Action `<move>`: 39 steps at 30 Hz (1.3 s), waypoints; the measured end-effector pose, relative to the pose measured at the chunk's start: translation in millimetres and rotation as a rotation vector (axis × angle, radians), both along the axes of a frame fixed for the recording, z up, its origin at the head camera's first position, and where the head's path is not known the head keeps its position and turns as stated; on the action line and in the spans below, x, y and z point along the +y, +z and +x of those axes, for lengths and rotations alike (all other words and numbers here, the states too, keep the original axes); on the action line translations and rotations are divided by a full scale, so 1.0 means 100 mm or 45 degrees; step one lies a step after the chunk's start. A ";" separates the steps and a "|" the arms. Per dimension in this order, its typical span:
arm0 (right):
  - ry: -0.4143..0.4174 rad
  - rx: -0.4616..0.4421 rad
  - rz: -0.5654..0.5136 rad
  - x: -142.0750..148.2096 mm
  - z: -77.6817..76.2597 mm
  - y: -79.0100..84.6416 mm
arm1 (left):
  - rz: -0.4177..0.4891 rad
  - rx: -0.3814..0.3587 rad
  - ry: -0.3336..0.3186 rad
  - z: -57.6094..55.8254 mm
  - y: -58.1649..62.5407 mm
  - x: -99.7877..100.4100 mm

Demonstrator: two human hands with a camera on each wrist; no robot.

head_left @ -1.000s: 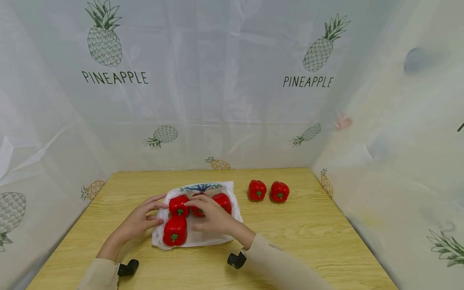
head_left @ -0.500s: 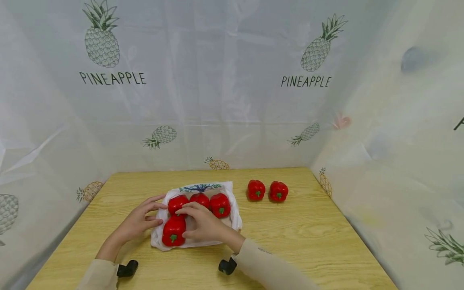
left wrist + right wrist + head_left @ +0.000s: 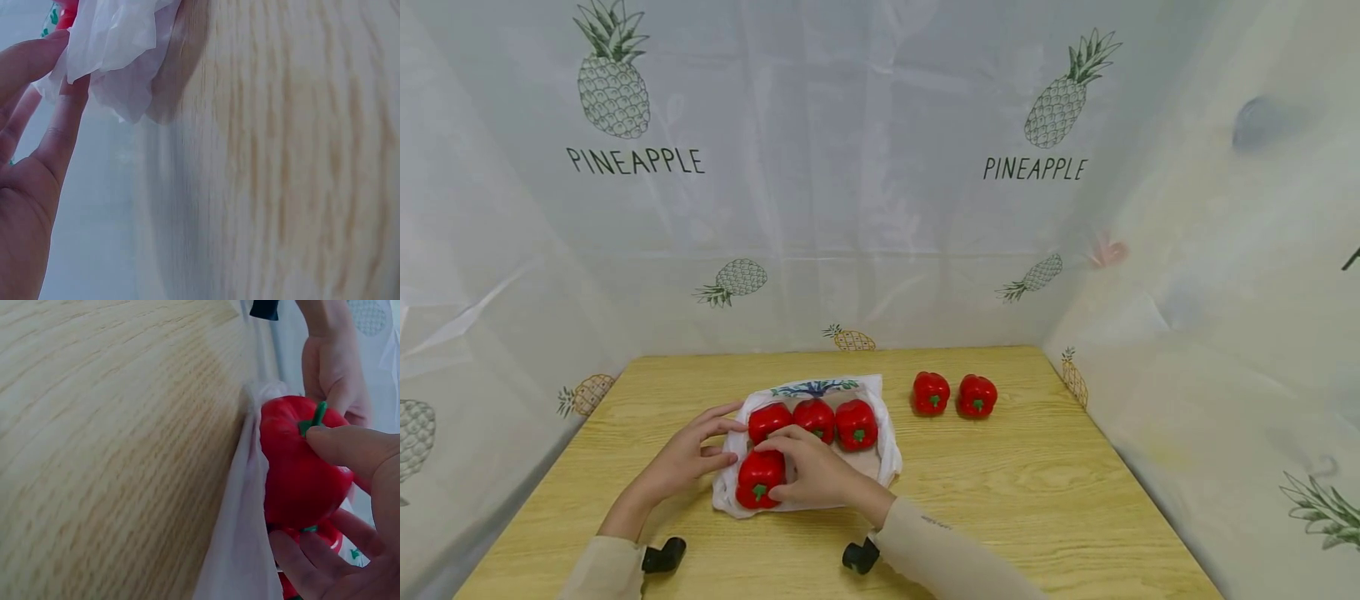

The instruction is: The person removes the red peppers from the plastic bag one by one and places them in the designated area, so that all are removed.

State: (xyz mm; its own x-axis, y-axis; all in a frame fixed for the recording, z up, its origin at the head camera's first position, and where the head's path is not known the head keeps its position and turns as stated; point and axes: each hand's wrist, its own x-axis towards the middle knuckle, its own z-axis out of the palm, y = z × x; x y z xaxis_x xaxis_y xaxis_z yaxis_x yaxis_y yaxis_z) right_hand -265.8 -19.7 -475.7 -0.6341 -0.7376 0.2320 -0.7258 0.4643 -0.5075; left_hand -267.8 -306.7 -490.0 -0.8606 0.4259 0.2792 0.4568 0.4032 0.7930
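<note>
Several red bell peppers with green stems sit inside a white bag with a tree print at its back edge. My right hand has thumb and fingers around the front-left bell pepper. In the right wrist view, the thumb lies by the stem of that bell pepper and the fingers reach round its far side. My left hand spreads its fingers against the bag's left side. Up close in the left wrist view, its fingertips touch the crumpled white bag.
Two more red bell peppers, one beside the other, stand on the wooden table right of the bag. A pale pineapple-print curtain encloses the table at the back and sides. Black wrist mounts hang below both sleeves.
My right hand has moved left and forward-down from over the back row to the front-left bell pepper, uncovering the back peppers. My left hand has stayed at the bag's side.
</note>
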 end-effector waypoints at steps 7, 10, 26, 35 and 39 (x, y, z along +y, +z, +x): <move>-0.004 0.001 0.012 -0.05 0.01 -0.04 | 0.002 -0.014 -0.010 -0.01 0.00 -0.02; -0.008 -0.005 0.003 -0.07 0.01 -0.05 | -0.001 -0.012 -0.007 0.00 0.00 -0.02; -0.039 -0.002 -0.010 -0.09 0.05 -0.05 | 0.011 -0.015 -0.020 0.00 -0.01 -0.03; -0.013 -0.035 -0.031 -0.03 0.09 0.03 | 0.009 0.005 -0.015 0.00 -0.02 -0.03; 0.000 -0.062 -0.050 0.00 0.10 0.08 | 0.009 -0.004 -0.010 0.00 -0.02 -0.03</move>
